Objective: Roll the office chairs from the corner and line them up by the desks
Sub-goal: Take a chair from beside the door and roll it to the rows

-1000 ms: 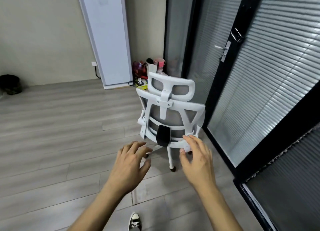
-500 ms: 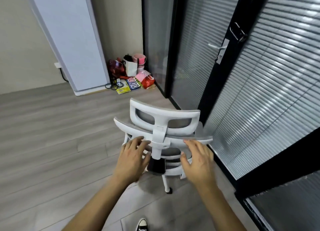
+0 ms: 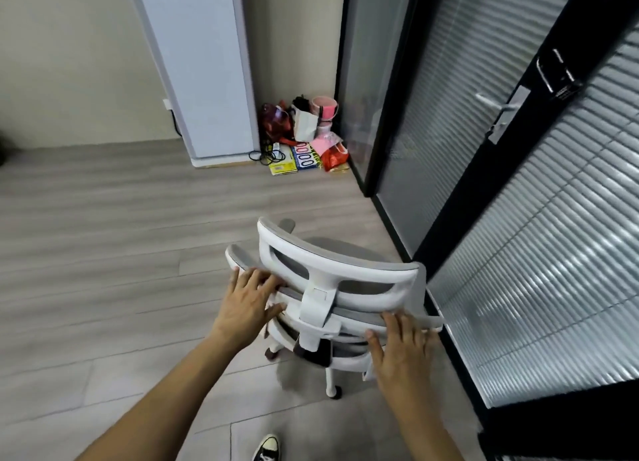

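A white office chair (image 3: pixel 332 280) with grey mesh back and headrest stands right in front of me, seen from behind and above, close to the glass wall on the right. My left hand (image 3: pixel 247 303) lies on the left part of the backrest's top edge, fingers curled over it. My right hand (image 3: pixel 401 350) rests on the right end of the same edge, fingers spread over the frame. Two of the chair's castors show on the floor below. No desks are in view.
A glass partition with blinds and a black-framed door (image 3: pixel 501 114) runs along the right. A pile of bags and packets (image 3: pixel 304 139) sits in the far corner beside a tall white panel (image 3: pixel 204 66). Grey plank floor (image 3: pixel 103 253) spreads to the left. My shoe (image 3: pixel 266 448) shows at the bottom.
I have stepped up to the chair, which now sits lower and closer in view. Both hands went from reaching in the air to resting on the backrest's top edge.
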`<state>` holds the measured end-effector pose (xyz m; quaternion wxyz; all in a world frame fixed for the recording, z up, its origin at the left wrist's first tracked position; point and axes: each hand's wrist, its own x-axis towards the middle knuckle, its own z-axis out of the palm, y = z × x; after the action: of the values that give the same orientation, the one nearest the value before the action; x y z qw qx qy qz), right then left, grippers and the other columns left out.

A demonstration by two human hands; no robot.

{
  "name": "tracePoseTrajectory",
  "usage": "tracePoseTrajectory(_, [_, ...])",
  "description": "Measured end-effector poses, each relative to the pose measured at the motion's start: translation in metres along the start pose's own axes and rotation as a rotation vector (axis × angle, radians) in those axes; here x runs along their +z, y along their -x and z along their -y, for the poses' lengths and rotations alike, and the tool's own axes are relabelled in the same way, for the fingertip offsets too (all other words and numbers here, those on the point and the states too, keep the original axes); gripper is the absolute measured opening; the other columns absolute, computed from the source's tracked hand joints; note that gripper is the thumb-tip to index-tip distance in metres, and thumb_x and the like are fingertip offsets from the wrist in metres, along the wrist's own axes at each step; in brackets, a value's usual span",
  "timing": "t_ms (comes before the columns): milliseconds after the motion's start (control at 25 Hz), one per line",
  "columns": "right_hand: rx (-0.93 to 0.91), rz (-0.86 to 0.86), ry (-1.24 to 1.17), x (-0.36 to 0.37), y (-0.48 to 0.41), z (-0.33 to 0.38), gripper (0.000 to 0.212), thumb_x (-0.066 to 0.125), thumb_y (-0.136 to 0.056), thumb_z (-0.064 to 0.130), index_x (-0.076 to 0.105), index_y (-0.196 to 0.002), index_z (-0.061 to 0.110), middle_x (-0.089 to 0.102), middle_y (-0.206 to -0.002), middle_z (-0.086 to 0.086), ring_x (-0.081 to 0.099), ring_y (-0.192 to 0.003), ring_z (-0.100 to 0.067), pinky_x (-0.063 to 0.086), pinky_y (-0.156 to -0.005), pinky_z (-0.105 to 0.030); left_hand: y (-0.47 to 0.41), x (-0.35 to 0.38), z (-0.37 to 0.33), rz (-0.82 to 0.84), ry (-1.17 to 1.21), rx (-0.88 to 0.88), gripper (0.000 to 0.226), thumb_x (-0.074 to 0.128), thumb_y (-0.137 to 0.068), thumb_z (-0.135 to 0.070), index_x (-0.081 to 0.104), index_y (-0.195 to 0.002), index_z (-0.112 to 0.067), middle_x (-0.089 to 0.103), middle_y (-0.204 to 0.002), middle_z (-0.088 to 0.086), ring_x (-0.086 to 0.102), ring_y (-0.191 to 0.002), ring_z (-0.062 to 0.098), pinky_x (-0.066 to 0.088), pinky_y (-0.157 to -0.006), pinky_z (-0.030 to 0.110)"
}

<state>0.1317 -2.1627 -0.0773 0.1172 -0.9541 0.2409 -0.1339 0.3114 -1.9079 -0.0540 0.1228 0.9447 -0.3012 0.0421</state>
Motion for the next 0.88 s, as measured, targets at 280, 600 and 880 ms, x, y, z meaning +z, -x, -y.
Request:
tracePoseTrajectory(280, [-0.385, 0.100, -0.094, -0.017, -0.007, -0.071, 0.053, 0.038, -0.096, 0.056, 0.060, -0.128, 0.019, 0.057, -0.135, -0.009, 0.046, -0.131, -0.029, 0.032, -0.111, -0.065, 0.109, 0.009, -0.089, -0.146, -0.012, -0.305, 0.042, 0.048, -0.088, -0.060, 0.063, -0.112, -0.029, 0.056, -0.104, 0.002, 0.052, -0.099, 0.031, 0.038, -0.103, 0.052])
tracePoseTrajectory(600, [-0.859, 0.312, -0.279, -0.013, 0.008, -0.050, 0.058, 0.033, -0.098, 0.062, 0.063, -0.124, 0.019, 0.058, -0.132, -0.006, 0.040, -0.132, -0.022, 0.025, -0.116, -0.061, 0.278, -0.001, -0.172, -0.252, -0.061, -0.733, 0.045, 0.051, -0.090, -0.065, 0.063, -0.122, -0.037, 0.051, -0.102, -0.003, 0.047, -0.096, 0.028, 0.038, -0.098, 0.040])
tracePoseTrajectory(880, [-1.214, 0.460, -0.354, -0.014, 0.119, 0.048, 0.059, 0.030, -0.096, 0.064, 0.060, -0.128, 0.025, 0.056, -0.133, -0.001, 0.039, -0.132, -0.018, 0.019, -0.120, -0.054, 0.447, -0.021, -0.211, -0.374, -0.121, -1.138, 0.040, 0.050, -0.089, -0.065, 0.060, -0.118, -0.040, 0.048, -0.102, -0.006, 0.046, -0.098, 0.026, 0.038, -0.095, 0.040])
